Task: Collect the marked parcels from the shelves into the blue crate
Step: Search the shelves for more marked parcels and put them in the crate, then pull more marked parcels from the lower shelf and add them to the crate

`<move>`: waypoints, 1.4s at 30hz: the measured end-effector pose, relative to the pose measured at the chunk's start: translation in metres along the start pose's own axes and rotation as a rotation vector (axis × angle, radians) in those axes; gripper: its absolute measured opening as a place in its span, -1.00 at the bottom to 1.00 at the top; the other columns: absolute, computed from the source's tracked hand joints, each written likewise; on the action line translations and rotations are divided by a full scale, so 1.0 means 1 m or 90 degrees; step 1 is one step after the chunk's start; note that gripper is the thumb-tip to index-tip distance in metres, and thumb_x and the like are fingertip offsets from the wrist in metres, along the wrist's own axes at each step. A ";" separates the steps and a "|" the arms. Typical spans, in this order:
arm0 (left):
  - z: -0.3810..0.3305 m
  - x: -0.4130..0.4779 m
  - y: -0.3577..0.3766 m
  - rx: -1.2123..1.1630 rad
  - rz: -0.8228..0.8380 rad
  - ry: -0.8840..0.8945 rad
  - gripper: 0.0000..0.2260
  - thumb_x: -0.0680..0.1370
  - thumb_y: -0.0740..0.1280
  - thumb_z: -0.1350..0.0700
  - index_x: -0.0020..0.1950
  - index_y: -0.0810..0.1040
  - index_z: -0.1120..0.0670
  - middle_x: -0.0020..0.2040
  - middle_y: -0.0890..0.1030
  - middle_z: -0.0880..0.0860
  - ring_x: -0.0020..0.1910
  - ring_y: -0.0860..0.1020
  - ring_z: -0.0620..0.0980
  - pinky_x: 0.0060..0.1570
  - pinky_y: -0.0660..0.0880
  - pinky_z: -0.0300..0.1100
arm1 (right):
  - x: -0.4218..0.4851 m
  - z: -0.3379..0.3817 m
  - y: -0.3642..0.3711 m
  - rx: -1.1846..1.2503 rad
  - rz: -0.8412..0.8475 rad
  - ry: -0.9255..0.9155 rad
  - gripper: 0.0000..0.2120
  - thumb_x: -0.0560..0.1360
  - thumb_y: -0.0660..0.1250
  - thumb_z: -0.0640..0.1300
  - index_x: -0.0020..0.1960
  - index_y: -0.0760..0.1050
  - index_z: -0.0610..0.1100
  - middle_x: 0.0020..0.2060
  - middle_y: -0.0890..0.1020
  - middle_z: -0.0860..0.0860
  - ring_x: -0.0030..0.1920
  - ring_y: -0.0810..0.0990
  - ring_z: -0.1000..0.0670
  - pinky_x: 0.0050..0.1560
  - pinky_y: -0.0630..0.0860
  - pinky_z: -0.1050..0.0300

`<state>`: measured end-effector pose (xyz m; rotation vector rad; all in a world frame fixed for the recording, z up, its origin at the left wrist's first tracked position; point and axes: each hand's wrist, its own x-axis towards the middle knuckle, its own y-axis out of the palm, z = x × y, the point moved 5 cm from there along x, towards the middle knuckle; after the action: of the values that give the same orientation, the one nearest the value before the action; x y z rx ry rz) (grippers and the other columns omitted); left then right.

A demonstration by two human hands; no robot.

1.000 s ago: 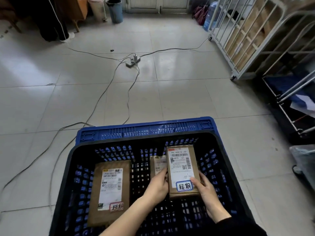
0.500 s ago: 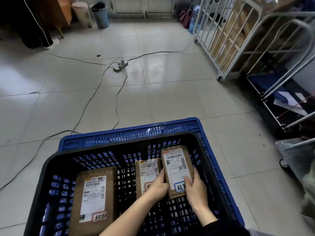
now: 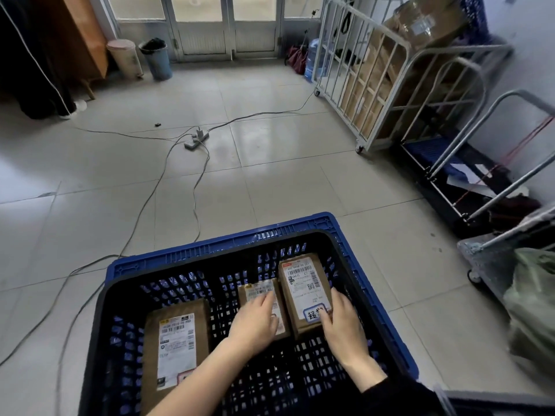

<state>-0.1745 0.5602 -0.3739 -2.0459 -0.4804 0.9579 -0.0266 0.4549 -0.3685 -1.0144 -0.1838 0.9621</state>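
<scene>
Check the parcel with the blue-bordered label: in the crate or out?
In. The parcel lies label-up inside the blue crate, and the right hand holds its near end.

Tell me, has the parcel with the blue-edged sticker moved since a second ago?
Yes. Against the crate, the parcel has gone down and right: off the small parcel, now beside it near the crate's right wall.
</scene>
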 end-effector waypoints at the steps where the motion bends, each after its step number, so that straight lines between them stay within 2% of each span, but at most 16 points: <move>1: 0.000 -0.008 -0.005 0.050 -0.018 0.012 -0.47 0.62 0.10 -0.01 0.55 0.01 0.08 0.55 0.13 0.05 0.52 0.11 0.04 0.50 0.07 -0.09 | -0.008 0.004 -0.004 -0.027 -0.006 -0.009 -0.46 0.59 0.14 -0.04 0.51 0.07 -0.12 0.47 0.25 -0.05 0.44 0.25 -0.02 0.43 0.29 0.03; 7: -0.007 -0.063 -0.034 0.170 -0.100 0.069 -0.46 0.61 0.09 -0.10 0.53 0.05 0.05 0.54 0.15 0.03 0.53 0.06 0.05 0.50 -0.05 0.01 | -0.072 0.029 -0.031 -0.149 -0.069 -0.059 -0.44 0.59 0.14 0.04 0.51 0.08 -0.11 0.49 0.22 -0.03 0.49 0.15 0.00 0.47 0.06 0.14; 17: -0.037 -0.149 -0.045 0.214 -0.128 0.221 -0.50 0.60 0.09 -0.10 0.51 0.13 0.03 0.51 0.22 0.03 0.52 0.09 0.03 0.51 -0.06 0.03 | -0.197 0.035 -0.064 -0.201 -0.151 -0.005 -0.42 0.59 0.12 0.06 0.52 0.05 -0.12 0.51 0.16 -0.03 0.50 0.10 0.02 0.49 0.03 0.14; 21: -0.061 -0.174 -0.033 0.250 -0.110 0.280 -0.49 0.60 0.11 -0.11 0.50 0.14 0.03 0.49 0.23 0.03 0.51 0.10 0.04 0.50 -0.03 0.02 | -0.244 0.016 -0.074 -0.192 -0.168 0.051 -0.42 0.60 0.09 0.09 0.53 0.02 -0.11 0.52 0.13 -0.01 0.51 0.08 0.03 0.49 0.02 0.16; 28: -0.128 -0.215 0.006 0.289 -0.068 0.398 -0.50 0.61 0.06 -0.13 0.51 0.14 0.00 0.50 0.23 -0.01 0.49 0.13 0.01 0.48 0.01 -0.03 | -0.337 -0.036 -0.103 -0.173 -0.241 0.177 -0.42 0.58 0.15 0.05 0.51 0.07 -0.11 0.49 0.21 -0.01 0.47 0.17 0.01 0.45 0.08 0.17; 33: -0.187 -0.253 0.045 0.325 -0.028 0.496 -0.47 0.60 0.07 -0.17 0.52 0.12 0.00 0.50 0.21 0.00 0.50 0.12 0.03 0.47 0.03 -0.04 | -0.418 -0.078 -0.119 -0.127 -0.298 0.284 -0.41 0.58 0.14 0.09 0.52 0.07 -0.09 0.50 0.17 0.00 0.50 0.12 0.02 0.48 0.05 0.14; 42: -0.293 -0.379 0.130 0.356 -0.018 0.684 -0.51 0.60 0.11 -0.10 0.49 0.15 0.03 0.48 0.24 0.04 0.49 0.13 0.07 0.46 0.04 0.01 | -0.604 -0.150 -0.131 -0.094 -0.392 0.448 -0.40 0.58 0.13 0.11 0.53 0.04 -0.07 0.52 0.14 0.01 0.50 0.13 0.00 0.46 0.13 0.12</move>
<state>-0.1915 0.0991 -0.1905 -1.7047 0.3099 -0.1191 -0.2269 -0.1175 -0.1766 -1.2728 0.0289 0.0080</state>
